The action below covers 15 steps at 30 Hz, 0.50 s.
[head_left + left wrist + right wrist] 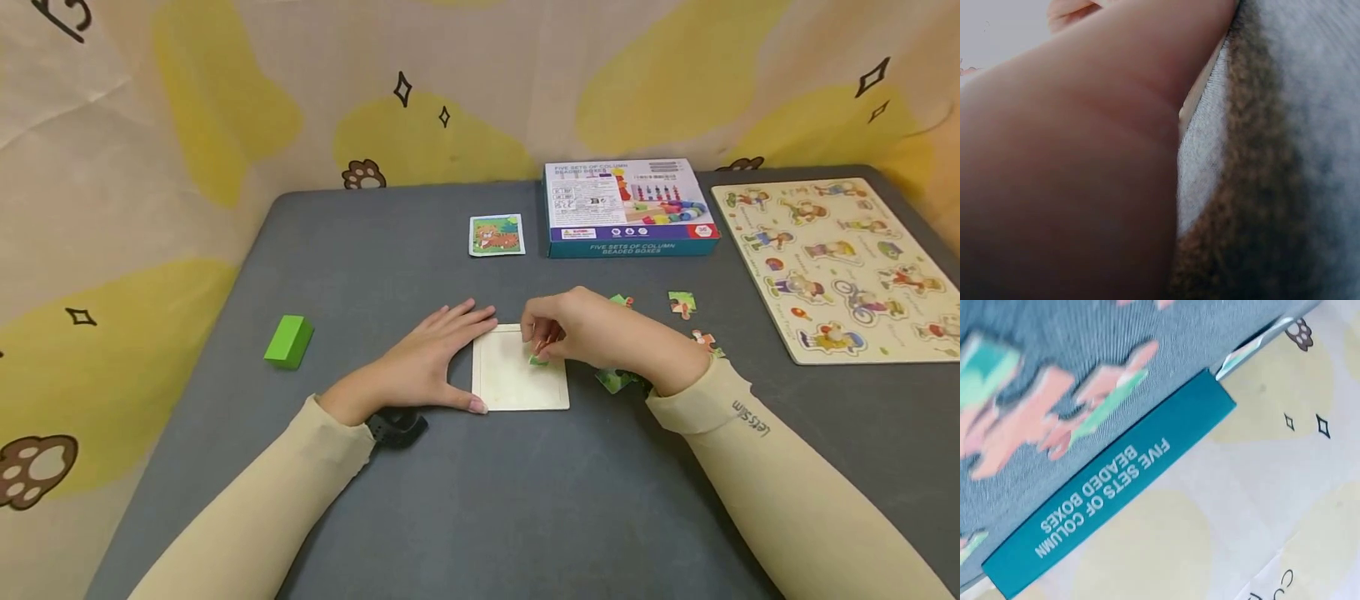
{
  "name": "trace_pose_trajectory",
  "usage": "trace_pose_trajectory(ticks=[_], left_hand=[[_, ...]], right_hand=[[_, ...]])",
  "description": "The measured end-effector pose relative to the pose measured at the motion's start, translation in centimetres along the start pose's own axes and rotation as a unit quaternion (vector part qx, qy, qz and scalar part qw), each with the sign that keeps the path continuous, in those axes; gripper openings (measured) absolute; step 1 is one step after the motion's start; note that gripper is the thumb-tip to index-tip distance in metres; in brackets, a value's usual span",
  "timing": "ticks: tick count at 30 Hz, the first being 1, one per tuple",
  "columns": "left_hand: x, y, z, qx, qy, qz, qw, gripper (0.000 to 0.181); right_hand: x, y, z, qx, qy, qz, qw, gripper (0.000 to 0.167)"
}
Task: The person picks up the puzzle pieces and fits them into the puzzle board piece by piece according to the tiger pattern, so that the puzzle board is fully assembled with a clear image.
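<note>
A cream puzzle tray (517, 392) with a raised rim lies on the grey table. My left hand (431, 358) rests along its left side, fingers spread and straight, the thumb at the lower left corner. Over the tray's right half, my right hand (581, 325) pinches a small green puzzle piece (537, 361); most of that piece is hidden by the fingers. Loose puzzle pieces (682, 303) in green and orange lie to the right, some partly under the right forearm. In the right wrist view several blurred pieces (1022, 422) show, while skin fills much of the left wrist view.
Behind the tray lies a small picture card (497, 236) of an orange animal. A boxed bead set (630, 208) stands at the back, with a large picture board (847, 267) to its right. On the left sits a green block (288, 342). Patterned cloth (465, 125) hangs behind the table.
</note>
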<state>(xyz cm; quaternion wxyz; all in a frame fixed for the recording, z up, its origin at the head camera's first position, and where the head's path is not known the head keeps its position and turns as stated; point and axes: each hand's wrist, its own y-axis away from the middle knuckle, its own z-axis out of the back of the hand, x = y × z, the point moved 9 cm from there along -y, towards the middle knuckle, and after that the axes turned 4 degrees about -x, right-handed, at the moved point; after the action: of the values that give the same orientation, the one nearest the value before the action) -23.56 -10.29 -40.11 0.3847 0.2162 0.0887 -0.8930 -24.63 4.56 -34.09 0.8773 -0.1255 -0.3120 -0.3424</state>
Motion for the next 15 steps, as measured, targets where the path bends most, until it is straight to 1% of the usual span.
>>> trace_pose_trajectory(ticks=[2,4,6,8,11,15], left_hand=[[-0.1,0.0,0.1,0.000,0.000,-0.002,1.0000,0.114],[-0.2,0.0,0.1,-0.002,-0.001,-0.006,1.0000,0.114],[-0.3,0.0,0.2,-0.003,0.000,-0.008,1.0000,0.114],[-0.3,0.0,0.2,-0.003,0.002,-0.010,0.9999,0.114],[-0.3,0.0,0.2,-0.001,0.005,-0.008,1.0000,0.113],[-0.2,0.0,0.1,0.000,0.006,-0.003,1.0000,0.113]], right_hand=[[0.0,0.0,-0.6,0.025,-0.018,-0.005,0.9995,0.018],[-0.1,0.1,-1.1,0.050,-0.032,-0.013,0.9982,0.014],[-0.2,0.2,-1.5,0.070,-0.043,-0.013,0.9965,0.010],[-0.1,0.2,-1.8,0.079,-0.047,-0.004,0.9957,0.008],[0.3,0.2,-2.2,0.082,-0.041,0.017,0.9956,0.006],[0.5,0.1,-2.6,0.087,-0.013,0.026,0.9958,0.009]])
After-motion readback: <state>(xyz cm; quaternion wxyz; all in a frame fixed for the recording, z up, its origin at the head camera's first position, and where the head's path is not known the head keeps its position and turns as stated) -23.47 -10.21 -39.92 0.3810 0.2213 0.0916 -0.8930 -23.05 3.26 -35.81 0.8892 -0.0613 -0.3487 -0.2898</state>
